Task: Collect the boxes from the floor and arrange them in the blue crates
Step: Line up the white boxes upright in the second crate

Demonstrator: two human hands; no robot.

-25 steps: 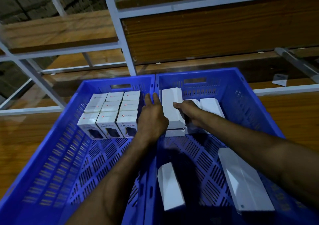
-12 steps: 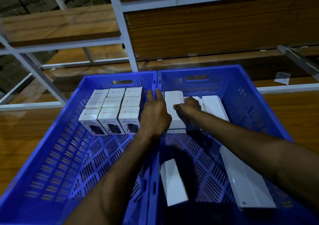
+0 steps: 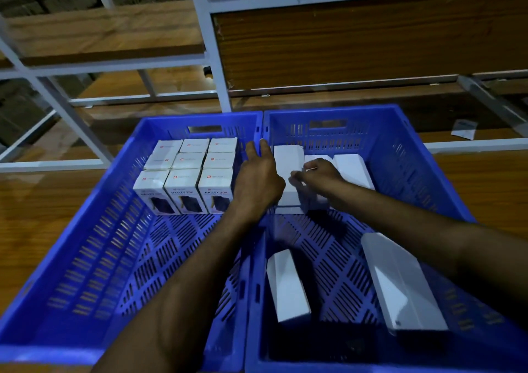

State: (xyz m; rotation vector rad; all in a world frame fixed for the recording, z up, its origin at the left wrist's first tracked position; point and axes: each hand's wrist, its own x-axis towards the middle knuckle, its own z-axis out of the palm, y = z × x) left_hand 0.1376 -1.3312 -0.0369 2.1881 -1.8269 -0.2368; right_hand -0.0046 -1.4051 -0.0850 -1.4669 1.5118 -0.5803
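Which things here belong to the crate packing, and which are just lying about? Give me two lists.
Job:
- left blue crate
- right blue crate
- printed boxes
- handled white box, with left hand against it and right hand gripping it
- small loose white box
- large loose white box

Lying about:
- white metal rack
- wooden shelves
- paper slip

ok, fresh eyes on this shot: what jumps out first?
A neat block of printed boxes fills the far end of the left crate. In the right crate, the left hand lies flat against a white box that the right hand pinches; two loose boxes lie nearer.
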